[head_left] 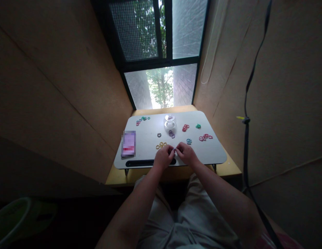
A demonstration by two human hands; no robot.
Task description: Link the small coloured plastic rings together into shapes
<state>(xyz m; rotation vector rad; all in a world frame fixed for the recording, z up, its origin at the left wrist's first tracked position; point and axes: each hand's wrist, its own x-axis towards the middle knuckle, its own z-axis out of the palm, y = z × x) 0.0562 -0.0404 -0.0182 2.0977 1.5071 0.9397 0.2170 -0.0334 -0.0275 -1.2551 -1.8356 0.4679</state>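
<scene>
My left hand (pixel 164 157) and my right hand (pixel 186 153) meet fingertip to fingertip over the near edge of a small white lap table (pixel 150 138). Their fingers are pinched together on something tiny between them, too small to make out. Small coloured rings lie scattered on the table: yellow rings (pixel 161 145) just beyond my left hand, blue rings (pixel 189 141) beyond my right hand, purple rings (pixel 172 134), red rings (pixel 185 127), pink rings (pixel 205 137) and teal rings (pixel 143 118). A white round container (pixel 169 122) stands at the table's far middle.
A purple card or packet (pixel 128 143) lies at the table's left. A dark slot (pixel 142 162) runs along the near edge. Wooden walls close in left and right, a window (pixel 161 79) is ahead, and a black cable (pixel 247 103) hangs at the right.
</scene>
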